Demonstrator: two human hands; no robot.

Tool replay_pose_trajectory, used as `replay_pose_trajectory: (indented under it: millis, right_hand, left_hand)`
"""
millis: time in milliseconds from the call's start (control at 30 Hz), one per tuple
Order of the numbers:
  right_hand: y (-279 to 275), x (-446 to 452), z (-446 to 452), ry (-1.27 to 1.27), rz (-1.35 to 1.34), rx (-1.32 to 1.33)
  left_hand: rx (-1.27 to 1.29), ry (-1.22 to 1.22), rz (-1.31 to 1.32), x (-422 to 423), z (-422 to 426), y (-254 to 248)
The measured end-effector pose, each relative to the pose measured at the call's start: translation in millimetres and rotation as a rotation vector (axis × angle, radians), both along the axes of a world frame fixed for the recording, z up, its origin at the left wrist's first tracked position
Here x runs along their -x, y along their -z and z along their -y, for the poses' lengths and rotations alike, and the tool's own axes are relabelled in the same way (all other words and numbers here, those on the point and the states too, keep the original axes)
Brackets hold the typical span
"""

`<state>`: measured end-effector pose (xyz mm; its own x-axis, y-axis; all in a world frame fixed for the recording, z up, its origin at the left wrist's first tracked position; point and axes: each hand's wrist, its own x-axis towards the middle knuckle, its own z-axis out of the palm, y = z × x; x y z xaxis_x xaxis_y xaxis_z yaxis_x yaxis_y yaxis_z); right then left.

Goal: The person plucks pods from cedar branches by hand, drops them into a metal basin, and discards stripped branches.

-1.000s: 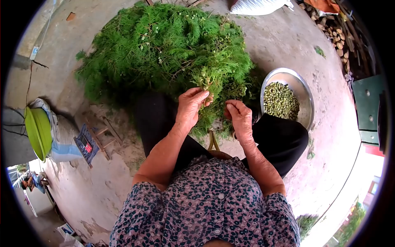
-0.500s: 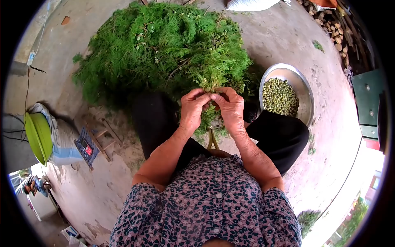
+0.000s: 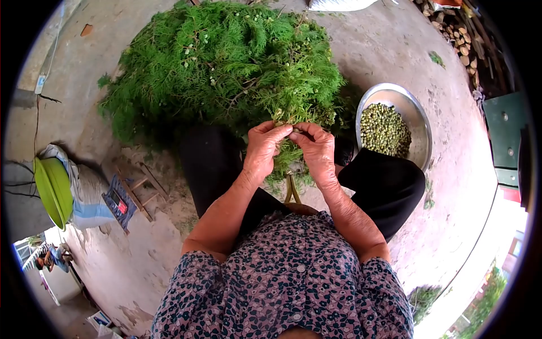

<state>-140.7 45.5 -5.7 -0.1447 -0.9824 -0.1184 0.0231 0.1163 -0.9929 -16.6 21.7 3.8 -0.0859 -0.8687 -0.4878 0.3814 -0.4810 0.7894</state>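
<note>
My left hand (image 3: 264, 148) and my right hand (image 3: 315, 149) meet in front of me, fingers closed around a small green conifer sprig (image 3: 288, 116). Their thumbs and fingertips almost touch. Fine leaves of the sprig stick out above and below the fingers; whether a cone is pinched there is too small to tell. Just beyond lies a large heap of green conifer branches (image 3: 220, 62) with pale round cones among the leaves. To the right stands a metal basin (image 3: 419, 148) partly filled with small green cones (image 3: 385, 130).
A small wooden folding stool (image 3: 132, 195) lies at left, near a lime-green tub (image 3: 52, 189) and a pale sack (image 3: 87, 198). Firewood (image 3: 460, 42) and a green cabinet (image 3: 502, 133) line the right side. Another person (image 3: 53, 257) is far off at lower left.
Both hands stay almost in place with the sprig between them; the fingers have shifted slightly. The view has moved very little.
</note>
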Motion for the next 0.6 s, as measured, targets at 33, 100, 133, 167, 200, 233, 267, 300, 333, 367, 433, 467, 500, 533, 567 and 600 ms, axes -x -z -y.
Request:
replay_pose_trajectory:
  millis: [33, 100, 133, 167, 200, 233, 267, 300, 333, 367, 433, 467, 500, 533, 567, 600]
  right_hand:
    - [1.4, 1.8, -0.2, -0.028, 0.089, -0.057]
    - [9.1, 11.9, 3.3, -0.117, 0.494, -0.154]
    - [10.7, 15.3, 3.8, -0.128, 0.703, -0.203]
    - [17.2, 20.1, 3.6, -0.186, 0.836, -0.178]
    - [16.8, 20.0, 3.3, -0.165, 0.853, -0.182]
    - [15.4, 19.1, 3.0, -0.144, 0.869, -0.186]
    - [11.9, 19.9, 2.5, -0.141, 0.869, -0.186]
    - [1.5, 20.4, 3.0, -0.109, 0.918, -0.230]
    - [-3.8, 20.8, 2.7, -0.075, 0.968, -0.274]
    - [0.6, 22.0, 2.2, -0.072, 0.970, -0.273]
    - [9.0, 25.1, 2.3, -0.186, 0.925, -0.216]
    - [11.0, 25.7, 2.1, -0.188, 0.871, -0.230]
    - [12.9, 25.7, 2.4, -0.187, 0.872, -0.230]
    - [16.5, 25.5, 2.5, -0.169, 0.844, -0.214]
    - [18.6, 25.2, 2.5, -0.151, 0.817, -0.198]
    - [17.3, 24.6, 2.6, -0.154, 0.811, -0.204]
  left_hand:
    - [-0.017, 0.009, -0.014, 0.1, 0.3, -2.7]
    - [-0.033, 0.019, -0.027, -1.2, 0.3, -4.9]
    - [-0.025, 0.057, -0.100, -3.3, 0.0, -5.5]
    - [-0.017, 0.096, -0.173, -4.0, -0.3, -6.1]
    - [-0.013, 0.089, -0.162, -2.5, -1.2, -7.6]
    - [-0.013, 0.092, -0.163, -2.3, -1.0, -6.9]
    - [-0.006, 0.129, -0.130, -2.7, -1.1, -5.4]
    - [0.001, 0.166, -0.096, -2.8, -0.9, -3.8]
    - [0.000, 0.168, -0.095, -2.4, -2.0, -2.2]
    - [0.048, 0.190, -0.069, -1.9, -3.5, -0.8]
    - [0.097, 0.215, -0.044, -1.0, -4.6, 3.4]
    - [0.082, 0.213, 0.013, -1.7, -4.8, 6.8]
    - [0.068, 0.210, 0.072, -2.0, -4.9, 7.7]
    - [0.068, 0.210, 0.073, -1.3, -5.3, 7.6]
    - [0.067, 0.191, 0.084, -0.1, -5.7, 6.2]
    - [0.067, 0.171, 0.094, 0.5, -6.1, 5.4]
